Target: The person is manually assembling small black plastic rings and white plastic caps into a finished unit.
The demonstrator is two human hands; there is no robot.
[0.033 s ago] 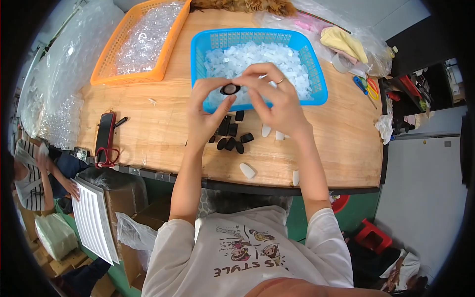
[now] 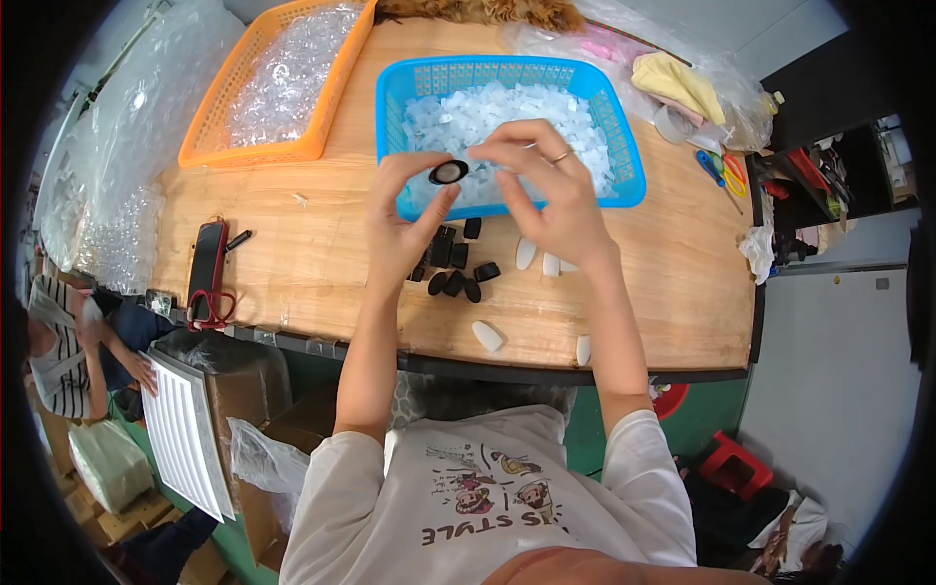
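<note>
Since the earlier frame: right hand drawn slightly back, a gap now showing between its fingertips and the black oval piece; the piece itself sits slightly lower and further left. Table items unchanged as far as can be seen.

Left hand, centre of frame: thumb and forefinger nearly closed, pinching the piece at its left edge, pale inset face showing. Right hand: thumb and forefinger parted, fingers loosely curled; nothing visible in its grasp, though a small item at the tips cannot be ruled out.

Handling note (judgement): best to keep the pinch on the rim, inset clear of the fingers, left wrist steady; bring the right fingertips in square to the face and press evenly, so the piece does not twist.

Behind the hands, upper centre: blue basket of translucent whitish pieces. Below the hands: loose black pieces in a cluster; white tapered pieces scattered nearby on the wooden table.

Upper left: orange basket of clear plastic pieces. Left: phone, red-framed glasses against its lower end. Right: scissors.
</note>
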